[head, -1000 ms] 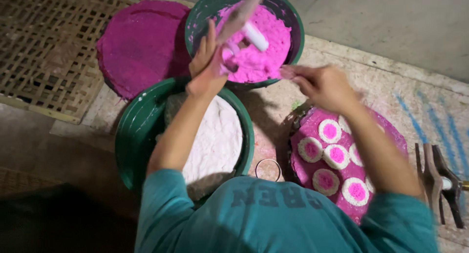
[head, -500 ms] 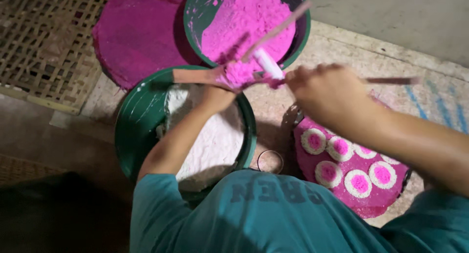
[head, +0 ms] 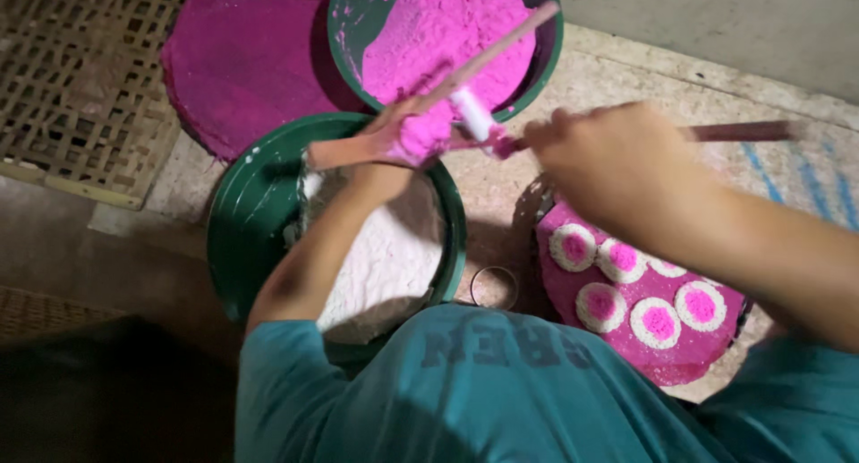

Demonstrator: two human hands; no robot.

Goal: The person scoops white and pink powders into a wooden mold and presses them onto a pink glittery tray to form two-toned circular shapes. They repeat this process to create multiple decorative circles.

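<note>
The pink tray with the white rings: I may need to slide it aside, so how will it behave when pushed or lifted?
The tray looks flat and stiff, so it would likely slide rather than roll. Its white-ringed pieces sit loose on top and look crumbly, so a jolt or tilt could shift or break them. Powder dusts its surface, so it may smear your hand.

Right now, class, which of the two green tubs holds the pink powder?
The far green tub, at the top of the view beside the round magenta tray. The near green tub, under the person's left arm, holds white powder instead.
</note>
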